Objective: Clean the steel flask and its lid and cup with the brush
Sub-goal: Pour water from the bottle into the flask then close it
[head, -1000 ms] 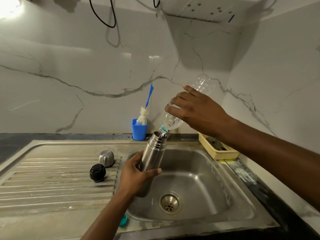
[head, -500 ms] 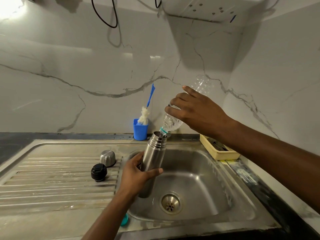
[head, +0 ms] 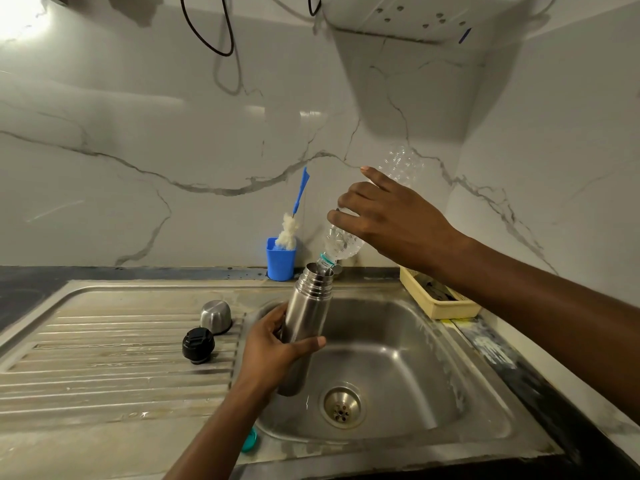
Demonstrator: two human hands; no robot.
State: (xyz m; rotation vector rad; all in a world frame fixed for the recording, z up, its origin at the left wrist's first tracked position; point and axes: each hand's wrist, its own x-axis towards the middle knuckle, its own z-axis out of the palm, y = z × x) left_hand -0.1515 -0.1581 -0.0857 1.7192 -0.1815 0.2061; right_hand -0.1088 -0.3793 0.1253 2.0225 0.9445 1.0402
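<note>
Clear bottle point(head: 342, 241), yellow tray point(head: 450, 309), teal cap point(head: 250, 441)

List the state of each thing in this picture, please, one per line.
Steel flask: open, slightly tilted, held by left hand over sink.
Plastic bottle: uncapped, tipped neck-down at flask mouth, held by right hand.
Black lid: off, lying on drainboard.
Steel cup: off, upside down on drainboard.
Brush: standing in blue holder, handle up.

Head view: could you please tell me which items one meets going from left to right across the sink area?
Black lid → teal cap → steel flask → yellow tray.
</note>
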